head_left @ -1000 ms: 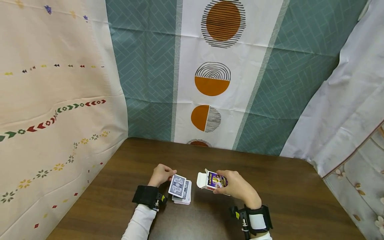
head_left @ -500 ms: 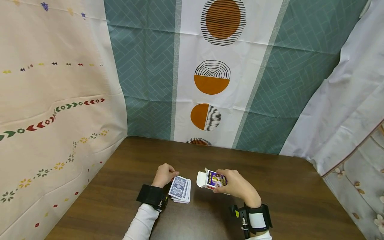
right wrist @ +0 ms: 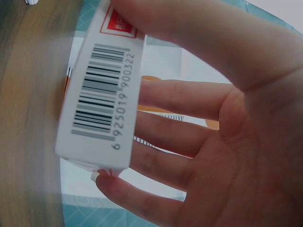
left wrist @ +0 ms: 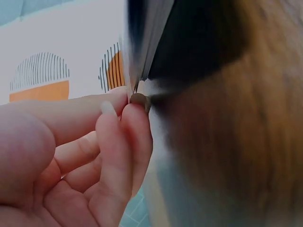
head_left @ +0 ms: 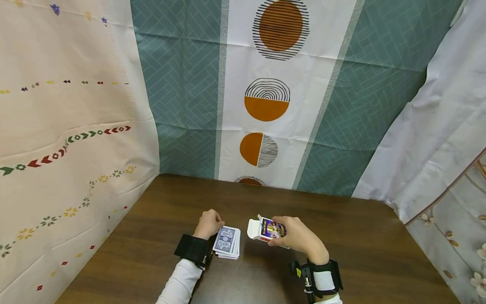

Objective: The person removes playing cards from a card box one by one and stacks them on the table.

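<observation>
A small stack of playing cards [head_left: 225, 242] with blue patterned backs lies left of centre in the head view, its lower cards fanned slightly out. My left hand [head_left: 208, 224] is at the far left corner of the stack. Seen edge-on in the left wrist view, the cards [left wrist: 142, 47] have a corner pinched between my thumb and fingers. My right hand [head_left: 301, 236] grips a purple and white card box [head_left: 272, 229], its white flap open towards the cards. In the right wrist view, the thumb and fingers hold the card box [right wrist: 102, 90] around its barcoded side.
A brown wooden table [head_left: 364, 240] lies under both hands. Behind it hangs a green and white curtain [head_left: 190, 139] with orange circles. A cream embroidered cloth [head_left: 76, 126] closes the left side, and a white cloth [head_left: 425, 139] the right.
The top of the cards, earlier raised and askew over the stack, has come down nearly in line with the rest. My left hand moved slightly right; the right hand keeps its hold on the card box.
</observation>
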Available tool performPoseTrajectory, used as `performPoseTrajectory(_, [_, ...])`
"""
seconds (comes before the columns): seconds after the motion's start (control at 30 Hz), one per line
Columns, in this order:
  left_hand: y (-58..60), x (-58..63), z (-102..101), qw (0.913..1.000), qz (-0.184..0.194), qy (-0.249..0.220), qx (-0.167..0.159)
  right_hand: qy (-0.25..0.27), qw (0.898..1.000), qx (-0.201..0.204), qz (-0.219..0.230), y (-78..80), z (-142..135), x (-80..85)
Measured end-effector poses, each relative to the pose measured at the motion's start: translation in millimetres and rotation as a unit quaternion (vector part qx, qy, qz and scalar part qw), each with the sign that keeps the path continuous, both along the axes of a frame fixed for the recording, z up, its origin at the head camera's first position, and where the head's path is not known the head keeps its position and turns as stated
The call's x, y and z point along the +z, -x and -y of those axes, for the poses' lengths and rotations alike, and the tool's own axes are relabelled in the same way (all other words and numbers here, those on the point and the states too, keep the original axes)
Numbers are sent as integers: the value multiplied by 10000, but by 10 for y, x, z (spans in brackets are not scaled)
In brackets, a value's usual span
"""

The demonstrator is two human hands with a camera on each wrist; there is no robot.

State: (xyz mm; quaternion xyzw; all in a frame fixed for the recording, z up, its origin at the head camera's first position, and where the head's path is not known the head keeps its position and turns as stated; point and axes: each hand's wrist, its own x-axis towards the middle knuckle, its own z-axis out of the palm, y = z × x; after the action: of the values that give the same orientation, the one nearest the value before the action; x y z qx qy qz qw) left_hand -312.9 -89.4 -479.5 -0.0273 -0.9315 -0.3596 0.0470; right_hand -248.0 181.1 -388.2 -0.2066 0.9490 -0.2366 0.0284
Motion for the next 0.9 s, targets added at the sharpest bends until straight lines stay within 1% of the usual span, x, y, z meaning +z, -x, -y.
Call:
performPoseTrajectory(0.13, [-19, 6, -10, 10000, -3, -3, -50, 29, 10000, 62, -19, 5, -9, -4])
performPoseTrajectory(0.27, [-12, -1, -20, 9999, 23, -57, -94, 52, 9999, 114, -48, 12, -14, -5])
performPoseTrajectory(0.47, [-9, -6, -24, 9999, 107, -100, -66, 20, 9999, 83, -68, 2, -3, 4])
performPoseTrajectory(0.57, [-21, 33, -29, 9998, 175, 78, -60, 20, 10000, 66, -41, -1, 4, 10])
performPoseTrajectory(0.67, [-58, 122, -47, 9994, 154, 268, -141, 23, 10000, 39, -25, -5, 10, 12])
performPoseTrajectory(0.7, [-78, 165, -58, 9993, 131, 301, -204, 26, 10000, 40, -24, -7, 12, 13])
performPoseTrajectory(0.77, [-131, 276, -90, 9987, 29, 243, -441, 27, 10000, 44, -31, -7, 14, 13])
performPoseTrajectory(0.83, [-191, 399, -139, 9964, -108, 61, -837, 39, 10000, 67, -37, -3, 15, 8])
performPoseTrajectory(0.9, [-255, 520, -202, 9903, -144, -287, -1351, 71, 9999, 107, -28, -1, 18, 8])
